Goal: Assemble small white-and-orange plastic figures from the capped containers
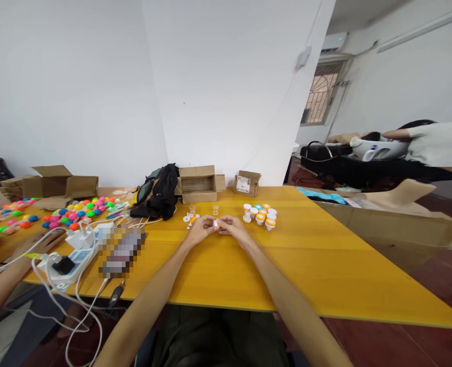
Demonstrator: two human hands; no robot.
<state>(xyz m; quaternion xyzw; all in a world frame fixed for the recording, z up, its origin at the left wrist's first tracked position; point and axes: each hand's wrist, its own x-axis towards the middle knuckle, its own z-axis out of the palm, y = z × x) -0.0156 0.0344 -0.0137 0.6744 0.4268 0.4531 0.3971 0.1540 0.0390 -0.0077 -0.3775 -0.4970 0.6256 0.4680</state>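
Fingers of the left hand [200, 230] and the right hand [235, 227] meet at the clock's centre, pinching a small white-and-orange piece [216, 224] between them; from there, colourful balls [73, 216] lie far off at nine o'clock; loose white parts [191, 219] sit near at ten; a clear cup [215, 209] stands at twelve; lidded cups [260, 218] cluster at two, all on the yellow table [306, 255].

The right hand [229, 226] could pass over the near right surface [344, 270]; lidded cups [260, 217] block it farther back, and a power strip [78, 261] and black bag [162, 196] crowd the left.
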